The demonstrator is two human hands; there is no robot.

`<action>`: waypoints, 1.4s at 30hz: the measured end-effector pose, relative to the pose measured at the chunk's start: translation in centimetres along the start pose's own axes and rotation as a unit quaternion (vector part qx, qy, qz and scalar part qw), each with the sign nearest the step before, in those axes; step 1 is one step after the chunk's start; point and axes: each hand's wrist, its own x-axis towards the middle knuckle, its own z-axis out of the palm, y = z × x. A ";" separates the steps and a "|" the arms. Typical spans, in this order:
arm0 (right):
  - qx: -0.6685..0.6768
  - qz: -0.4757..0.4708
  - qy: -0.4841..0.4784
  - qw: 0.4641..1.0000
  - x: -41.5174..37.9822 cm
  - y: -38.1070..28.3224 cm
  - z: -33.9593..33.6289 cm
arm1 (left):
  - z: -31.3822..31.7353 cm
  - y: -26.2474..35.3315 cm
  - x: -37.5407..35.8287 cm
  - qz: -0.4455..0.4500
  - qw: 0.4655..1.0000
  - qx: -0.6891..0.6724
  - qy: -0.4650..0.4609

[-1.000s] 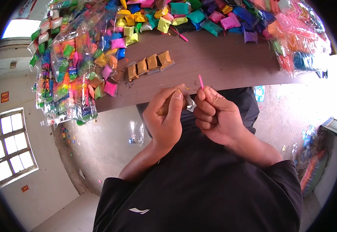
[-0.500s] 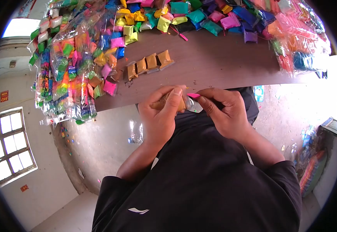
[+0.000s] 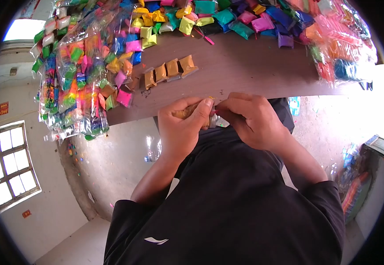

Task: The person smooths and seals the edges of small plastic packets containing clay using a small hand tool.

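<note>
My left hand (image 3: 181,128) is closed around a brown clay packet (image 3: 184,113) at the table's front edge. Clear wrapper (image 3: 221,122) sticks out of the packet on its right side. My right hand (image 3: 260,117) pinches a small pink plastic tool (image 3: 213,112), its tip right at the packet; the fingers hide most of it. Just beyond my hands, several brown packets (image 3: 172,69) stand in a short joined row on the brown table (image 3: 245,66).
Bags of colourful clay packets (image 3: 79,84) pile up at the left. Loose packets (image 3: 240,30) line the back, with a pink stick (image 3: 206,38) in front of them. Clear bags of pink and orange pieces (image 3: 337,39) lie at the right. A barred window (image 3: 11,163) is at far left.
My right hand has turned over and moved in against the packet, so the pink tool now shows only as a small tip. My left hand has kept its hold.
</note>
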 end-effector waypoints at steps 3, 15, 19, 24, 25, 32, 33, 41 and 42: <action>0.003 -0.016 -0.015 1.000 -0.1 0.2 0.0 | 0.1 0.5 -0.1 -0.006 1.000 -0.017 -0.002; 0.048 0.039 0.000 0.998 0.0 -0.3 0.4 | 0.1 -0.1 -0.1 0.001 0.999 -0.040 -0.005; 0.040 0.060 -0.027 0.997 -0.3 -0.2 0.6 | 0.4 0.4 -0.3 0.011 1.000 -0.003 0.005; 0.036 0.069 -0.031 0.997 -0.1 -0.6 0.8 | 0.4 0.0 -0.5 0.037 0.999 0.014 0.007; 0.033 0.077 -0.035 0.996 -0.1 -0.7 0.8 | 0.4 0.0 -0.5 0.046 0.999 0.016 0.007; 0.043 0.081 -0.068 0.993 -0.1 -0.3 0.7 | 0.3 0.5 -0.5 0.029 0.999 0.013 -0.016; 0.058 0.072 -0.070 0.993 -0.2 0.0 0.9 | 0.3 0.4 -0.5 0.024 0.999 0.005 -0.024; 0.051 0.035 -0.090 0.994 -0.3 0.7 0.9 | 0.1 0.6 -0.3 -0.004 0.999 -0.007 -0.046; 0.050 0.012 -0.080 0.995 -0.4 1.0 1.1 | 0.2 0.7 -0.3 -0.019 0.998 -0.017 -0.049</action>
